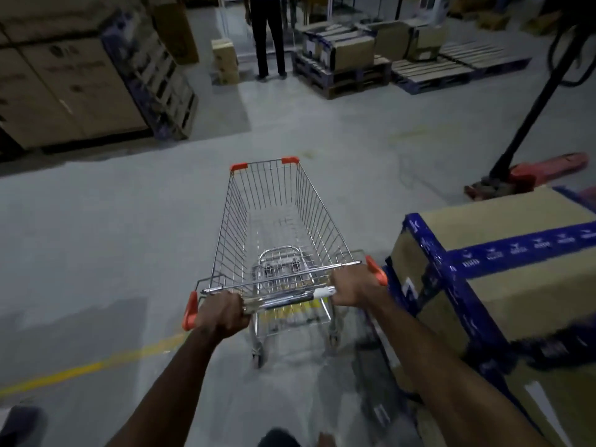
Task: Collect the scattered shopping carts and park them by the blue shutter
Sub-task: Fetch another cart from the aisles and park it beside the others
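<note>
On cart handle [285, 299], left hand [222, 312], right hand [354, 290] grip; labels [74, 64] blurred.

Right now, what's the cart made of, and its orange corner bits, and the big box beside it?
The cart looks like shiny chromed steel wire; it glints silver. The orange corner caps seem smooth plastic, by their solid colour. The box is brown cardboard, banded with glossy blue tape.

Both hands grip the handle bar [283, 293] of a wire shopping cart [277, 227], the left hand [222, 312] near its orange end cap, the right hand [354, 288] near the other. The basket is empty. A taped cardboard box [503, 269] sits just beside the cart's right side on the grey floor [113, 237]. Someone stands far ahead by pallets [354, 75].
</note>
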`<move>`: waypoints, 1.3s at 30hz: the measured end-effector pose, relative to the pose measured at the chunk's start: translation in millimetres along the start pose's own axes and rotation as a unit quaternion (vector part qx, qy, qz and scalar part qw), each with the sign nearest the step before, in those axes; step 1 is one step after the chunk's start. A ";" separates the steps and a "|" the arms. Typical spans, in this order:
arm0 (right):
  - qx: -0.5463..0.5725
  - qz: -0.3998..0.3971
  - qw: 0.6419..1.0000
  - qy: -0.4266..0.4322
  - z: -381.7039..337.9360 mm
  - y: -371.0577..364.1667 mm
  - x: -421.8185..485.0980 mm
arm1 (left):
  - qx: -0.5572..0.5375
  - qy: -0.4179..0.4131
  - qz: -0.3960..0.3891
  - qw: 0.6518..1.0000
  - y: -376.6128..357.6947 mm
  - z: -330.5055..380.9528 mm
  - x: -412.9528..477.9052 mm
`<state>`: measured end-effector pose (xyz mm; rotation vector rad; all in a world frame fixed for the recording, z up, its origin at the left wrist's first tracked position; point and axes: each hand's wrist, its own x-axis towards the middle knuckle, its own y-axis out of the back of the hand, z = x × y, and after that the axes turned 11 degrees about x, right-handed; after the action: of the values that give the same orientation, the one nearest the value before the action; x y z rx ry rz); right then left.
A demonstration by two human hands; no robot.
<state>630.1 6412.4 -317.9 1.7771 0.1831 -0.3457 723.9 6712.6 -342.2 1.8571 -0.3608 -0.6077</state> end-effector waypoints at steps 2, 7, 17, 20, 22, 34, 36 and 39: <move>-0.008 0.000 1.000 0.002 22.6 19.3 52.3 | 0.005 -0.005 0.000 1.000 12.3 -5.7 57.9; -0.008 0.018 1.000 0.001 78.3 67.8 184.0 | -0.003 -0.022 0.015 1.000 43.9 -31.6 219.3; 0.030 0.033 0.996 -0.073 214.9 180.9 430.7 | 0.008 -0.102 0.016 0.995 131.4 -50.2 558.9; 0.037 0.041 0.993 -0.105 264.5 208.9 492.1 | 0.017 -0.131 0.036 0.991 159.4 -41.8 651.0; 0.037 0.041 0.991 -0.121 300.9 226.0 529.1 | 0.023 -0.149 0.038 0.988 178.0 -30.7 713.1; 0.066 0.091 0.966 -0.232 581.7 352.7 717.1 | 0.027 -0.232 0.047 0.971 310.9 116.7 1084.9; 0.051 0.087 0.967 -0.233 635.4 369.8 741.1 | 0.037 -0.239 0.053 0.969 331.6 151.4 1137.8; 0.042 0.097 0.963 -0.249 711.5 395.8 769.2 | 0.041 -0.260 0.061 0.963 359.3 201.8 1212.9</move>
<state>1381.2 5582.0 -348.8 1.7160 -0.3657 -0.6524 1621.8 5798.8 -347.5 1.7160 -0.8497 -1.0075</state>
